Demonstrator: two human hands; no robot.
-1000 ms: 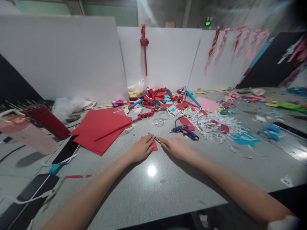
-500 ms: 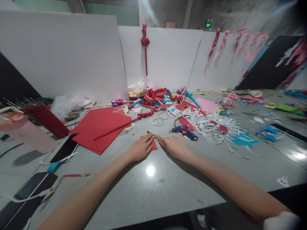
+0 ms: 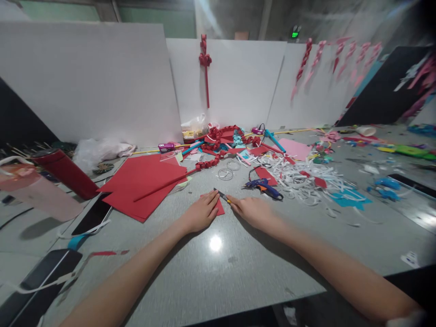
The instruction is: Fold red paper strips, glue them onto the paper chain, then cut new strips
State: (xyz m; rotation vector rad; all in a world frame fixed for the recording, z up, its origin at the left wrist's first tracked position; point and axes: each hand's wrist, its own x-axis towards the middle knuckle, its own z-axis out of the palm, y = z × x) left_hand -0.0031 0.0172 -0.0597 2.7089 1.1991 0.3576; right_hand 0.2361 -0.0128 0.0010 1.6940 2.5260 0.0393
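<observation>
My left hand (image 3: pixel 202 212) lies flat on a small folded-looking piece of red paper (image 3: pixel 220 209), pressing it to the table, fingers stretched forward. Part of the paper is hidden beneath the fingers. Close on its right, my right hand (image 3: pixel 250 210) pinches a slim craft knife (image 3: pixel 223 196) with a dark end and a yellow part near the fingertips. The knife slants across the paper's upper edge, and its dark end reaches the left fingertips. Whether its blade touches the paper I cannot tell.
Large red sheets (image 3: pixel 136 181) lie on the left, near a red tumbler (image 3: pixel 68 175) and a pink bottle (image 3: pixel 41 195). A blue glue gun (image 3: pixel 264 187) rests ahead to the right, before heaped white paper strips (image 3: pixel 306 179). Red paper chains (image 3: pixel 218 141) lie farther back.
My right hand has shifted slightly right with the craft knife, and more of the knife shows between the hands. My left hand stays on the red paper.
</observation>
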